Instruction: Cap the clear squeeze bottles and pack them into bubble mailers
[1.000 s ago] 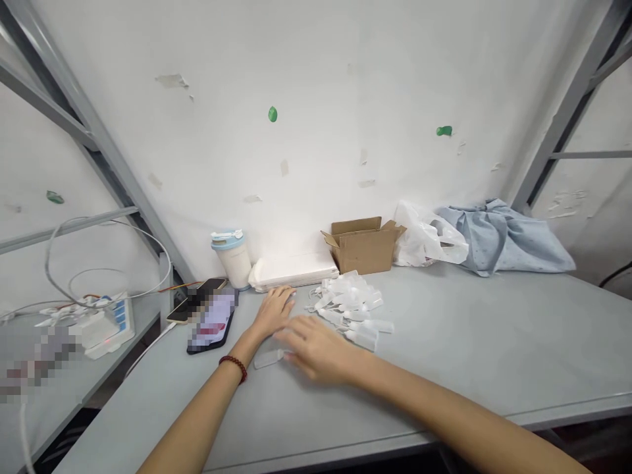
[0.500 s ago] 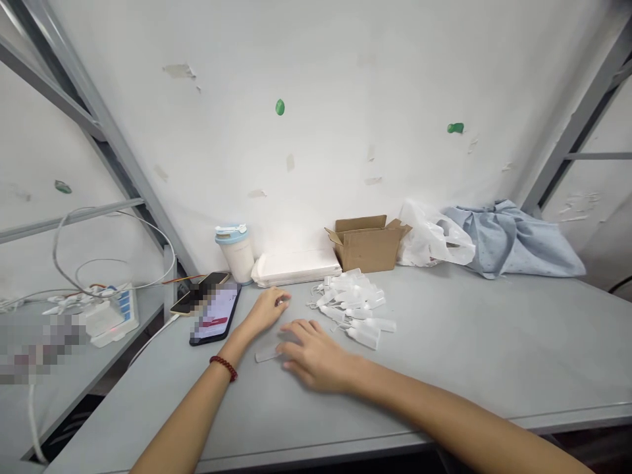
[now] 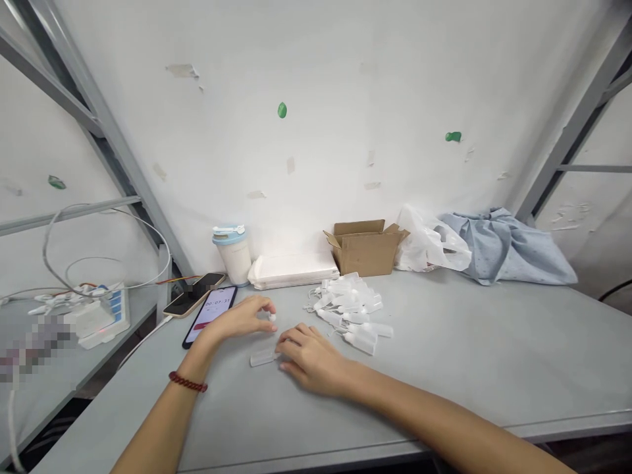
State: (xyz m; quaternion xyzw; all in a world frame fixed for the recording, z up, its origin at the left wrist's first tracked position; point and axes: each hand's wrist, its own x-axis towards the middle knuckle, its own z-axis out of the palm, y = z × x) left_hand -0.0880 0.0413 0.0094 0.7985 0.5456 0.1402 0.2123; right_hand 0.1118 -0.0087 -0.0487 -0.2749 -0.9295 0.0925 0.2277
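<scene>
My left hand [image 3: 247,316] is above the grey table [image 3: 444,368], with thumb and index finger around a small white cap [image 3: 272,317]. To its lower right, my right hand [image 3: 309,355] rests low over the table with fingers curled at the narrow end of a translucent bottle [image 3: 261,358], which lies on its side. What the right fingertips grip is partly hidden. Right of and behind the hands lies a pile of small translucent bottles [image 3: 350,303] with white tops and thin loops.
Two phones, one black [image 3: 212,313] and one gold-edged [image 3: 192,296], lie at the left near a blue-lidded cup [image 3: 234,257]. Behind the bottles are a white stack [image 3: 293,268], an open cardboard box [image 3: 368,253], a plastic bag [image 3: 429,247] and blue cloth [image 3: 508,250].
My left hand has moved left and toward me, and the white cap now shows between its fingertips. More of the lying bottle is visible beside my right hand.
</scene>
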